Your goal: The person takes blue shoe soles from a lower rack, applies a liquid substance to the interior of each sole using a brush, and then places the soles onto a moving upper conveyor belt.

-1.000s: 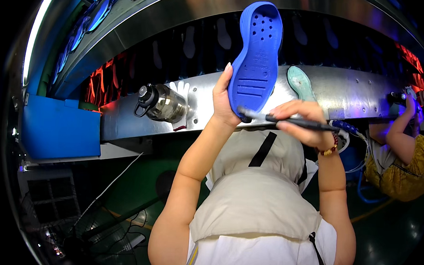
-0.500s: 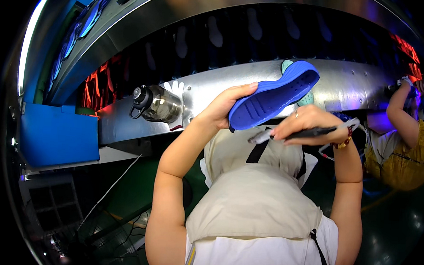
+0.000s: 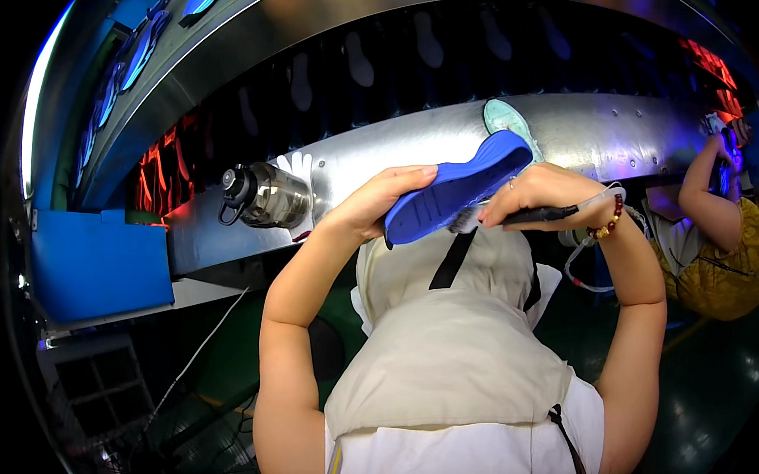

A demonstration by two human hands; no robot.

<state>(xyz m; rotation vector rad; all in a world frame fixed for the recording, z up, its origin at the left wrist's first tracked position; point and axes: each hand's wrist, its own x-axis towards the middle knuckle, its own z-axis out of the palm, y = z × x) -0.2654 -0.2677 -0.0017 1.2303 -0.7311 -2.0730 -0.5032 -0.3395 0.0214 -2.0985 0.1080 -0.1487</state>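
Metal conveyor (image 3: 384, 143) behind; left hand (image 3: 372, 207) grips one blue sole (image 3: 451, 189), right hand (image 3: 541, 190) grips one brush (image 3: 526, 215).

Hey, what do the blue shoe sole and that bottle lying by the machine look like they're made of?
The blue shoe sole, held in the left hand, looks like moulded rubber or foam: matte, evenly coloured, with soft rounded edges; which one is unclear. The bottle looks like polished metal, probably stainless steel, given its mirror-like reflections, with a dark cap.

Blue shoe sole (image 3: 452, 189), tilted, toe end up-right, beside a dark brush (image 3: 531, 215).
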